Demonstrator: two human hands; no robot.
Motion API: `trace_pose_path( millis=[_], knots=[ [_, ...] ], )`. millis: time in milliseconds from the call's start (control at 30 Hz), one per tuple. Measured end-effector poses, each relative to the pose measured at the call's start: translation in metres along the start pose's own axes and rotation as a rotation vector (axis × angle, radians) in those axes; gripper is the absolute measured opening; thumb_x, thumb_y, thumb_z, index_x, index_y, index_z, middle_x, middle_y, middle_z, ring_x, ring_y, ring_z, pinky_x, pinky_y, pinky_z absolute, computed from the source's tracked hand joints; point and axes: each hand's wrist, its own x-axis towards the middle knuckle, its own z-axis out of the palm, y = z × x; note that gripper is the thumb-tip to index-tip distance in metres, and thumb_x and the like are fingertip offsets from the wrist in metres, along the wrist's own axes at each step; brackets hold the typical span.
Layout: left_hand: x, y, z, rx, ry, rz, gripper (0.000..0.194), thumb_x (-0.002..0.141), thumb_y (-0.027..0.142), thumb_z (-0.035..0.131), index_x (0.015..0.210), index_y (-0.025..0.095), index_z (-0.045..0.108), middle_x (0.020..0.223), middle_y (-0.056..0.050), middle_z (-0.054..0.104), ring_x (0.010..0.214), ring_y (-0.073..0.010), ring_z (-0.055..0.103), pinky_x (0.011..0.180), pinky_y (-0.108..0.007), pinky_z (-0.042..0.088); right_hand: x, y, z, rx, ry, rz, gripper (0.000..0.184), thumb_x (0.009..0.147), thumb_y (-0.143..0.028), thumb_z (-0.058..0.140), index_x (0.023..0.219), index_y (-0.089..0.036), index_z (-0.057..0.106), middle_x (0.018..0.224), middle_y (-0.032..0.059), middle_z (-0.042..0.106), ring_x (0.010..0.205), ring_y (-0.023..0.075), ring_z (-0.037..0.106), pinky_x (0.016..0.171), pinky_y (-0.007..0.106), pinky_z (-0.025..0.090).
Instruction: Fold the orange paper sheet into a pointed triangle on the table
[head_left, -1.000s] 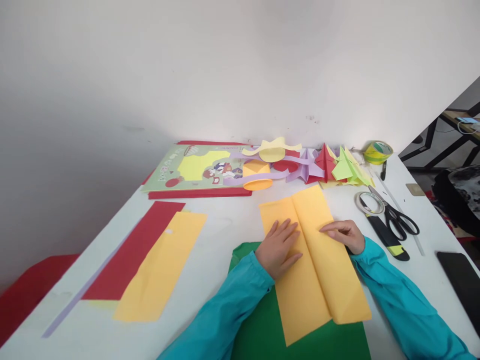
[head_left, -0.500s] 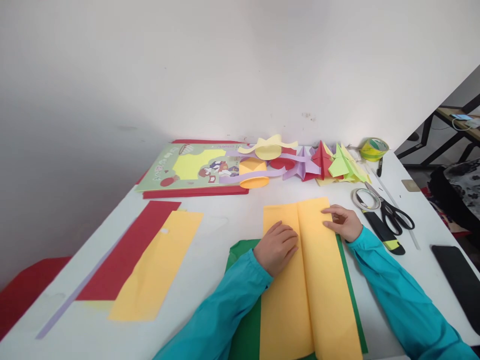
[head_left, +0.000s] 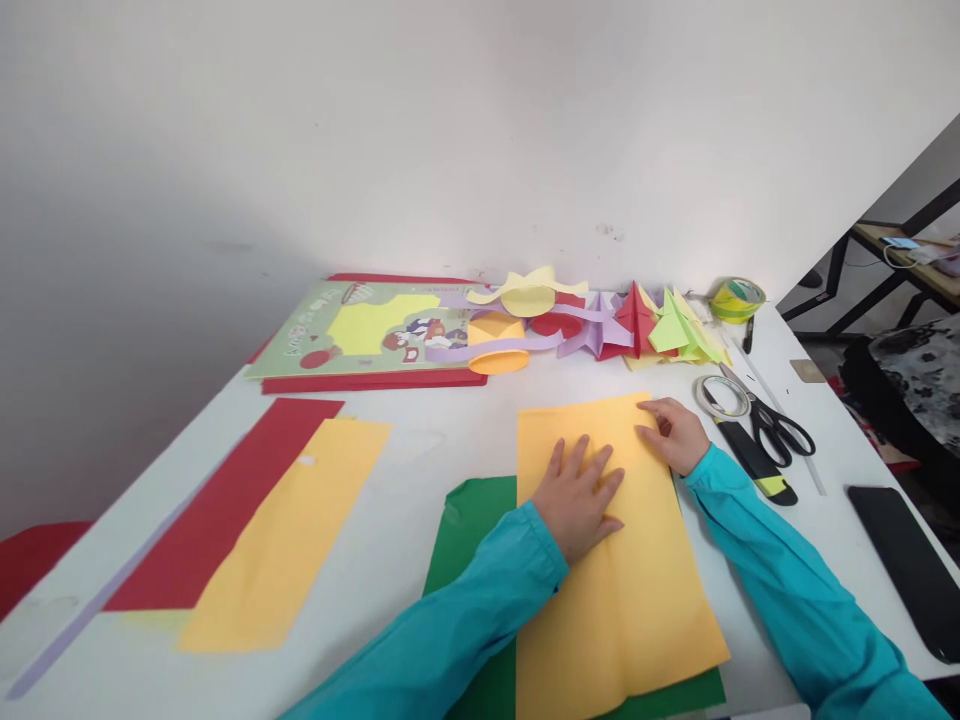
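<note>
Resting your splayed left hand [head_left: 577, 500] on likely flimsy paper [head_left: 656, 600], grasp its far corner beside your right hand [head_left: 675, 436], fingertips parted.

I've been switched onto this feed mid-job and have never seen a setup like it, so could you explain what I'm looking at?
There is no machine here: these are a person's two bare hands, in blue-green sleeves. Every picture comes from one camera worn on the head, looking forward and down at a white table.

The left hand lies with its fingers spread on a large orange sheet. The right hand is at that sheet's upper right corner; whether it pinches the edge I can't tell. Under it is a green sheet.

To the left lie a red sheet and a smaller orange piece; to the right, scissors. Folded paper shapes sit along the back.
</note>
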Motion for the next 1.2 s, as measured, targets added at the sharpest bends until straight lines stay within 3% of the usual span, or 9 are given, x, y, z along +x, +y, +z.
trace_pose_path(
  millis=[167,233,300,367,433,667,767,967,1200],
  knots=[
    [0.014,0.000,-0.006,0.009,0.036,0.023,0.047,0.085,0.052,0.053,0.118,0.019,0.059,0.127,-0.012,0.056,0.122,-0.0382,0.046,0.103,-0.062,0.030,0.006,-0.007,0.010,-0.155,0.013,-0.159,0.040,0.078,-0.017,0.053,0.118,-0.015,0.059,0.104,0.0123,0.060,0.095,0.0248,0.057,0.084,0.041,0.050],
    [0.018,-0.006,-0.005,-0.001,0.062,0.048,0.035,0.088,0.044,0.053,0.110,0.018,0.062,0.121,-0.010,0.060,0.118,-0.0336,0.050,0.103,-0.059,0.033,0.004,-0.014,0.013,-0.255,0.016,-0.266,0.038,0.083,-0.012,0.049,0.120,-0.014,0.059,0.101,0.0122,0.063,0.092,0.0243,0.057,0.081,0.040,0.049],
    [0.019,-0.013,-0.001,0.001,0.114,0.054,0.027,0.088,0.035,0.054,0.105,0.016,0.064,0.118,-0.011,0.062,0.117,-0.0305,0.051,0.104,-0.057,0.033,0.001,-0.023,0.015,-0.502,0.052,-0.503,0.037,0.088,-0.010,0.046,0.123,-0.014,0.057,0.096,0.0108,0.066,0.083,0.0225,0.058,0.071,0.037,0.048],
    [0.019,-0.020,0.004,0.004,0.182,0.032,0.028,0.086,0.033,0.057,0.106,0.014,0.063,0.121,-0.014,0.061,0.119,-0.0302,0.051,0.105,-0.056,0.033,-0.002,-0.032,0.016,-0.611,0.071,-0.701,0.037,0.088,-0.011,0.049,0.125,-0.012,0.055,0.095,0.0104,0.068,0.086,0.0236,0.059,0.068,0.036,0.048],
    [0.017,-0.025,0.011,-0.006,0.249,0.007,0.033,0.085,0.035,0.057,0.110,0.013,0.062,0.124,-0.016,0.059,0.121,-0.0312,0.049,0.104,-0.055,0.034,-0.004,-0.039,0.016,-0.611,0.078,-0.776,0.035,0.089,-0.010,0.049,0.123,-0.009,0.055,0.095,0.0108,0.069,0.088,0.0234,0.060,0.070,0.036,0.050],
    [0.008,-0.036,0.028,-0.059,0.440,-0.033,0.039,0.087,0.041,0.047,0.107,0.012,0.064,0.122,-0.016,0.061,0.123,-0.0326,0.047,0.106,-0.056,0.029,-0.005,-0.037,0.022,-0.517,0.099,-0.711,0.036,0.090,-0.007,0.045,0.126,-0.006,0.052,0.111,0.0189,0.066,0.114,0.0265,0.057,0.088,0.041,0.054],
    [0.006,-0.043,0.029,-0.050,0.406,-0.032,0.045,0.089,0.043,0.041,0.112,0.010,0.062,0.128,-0.017,0.057,0.126,-0.0328,0.043,0.108,-0.055,0.027,-0.007,-0.036,0.023,-0.511,0.050,-0.679,0.041,0.090,-0.003,0.042,0.131,0.000,0.046,0.117,0.0222,0.063,0.123,0.0276,0.050,0.094,0.042,0.053],
    [0.003,-0.056,0.027,-0.036,0.304,-0.027,0.053,0.092,0.048,0.034,0.126,0.012,0.054,0.137,-0.011,0.051,0.133,-0.0338,0.034,0.111,-0.057,0.018,-0.008,-0.037,0.022,-0.528,-0.146,-0.754,0.031,0.091,-0.006,0.043,0.118,-0.004,0.058,0.122,0.0164,0.062,0.128,0.0295,0.044,0.098,0.046,0.051],
    [0.003,-0.055,0.028,-0.044,0.256,-0.033,0.061,0.093,0.051,0.032,0.135,0.010,0.044,0.142,-0.009,0.046,0.137,-0.0328,0.027,0.113,-0.054,0.011,-0.006,-0.034,0.020,-0.462,-0.216,-0.826,0.030,0.092,-0.008,0.045,0.118,-0.003,0.059,0.122,0.0165,0.062,0.128,0.0275,0.044,0.101,0.044,0.048]
  ],
)
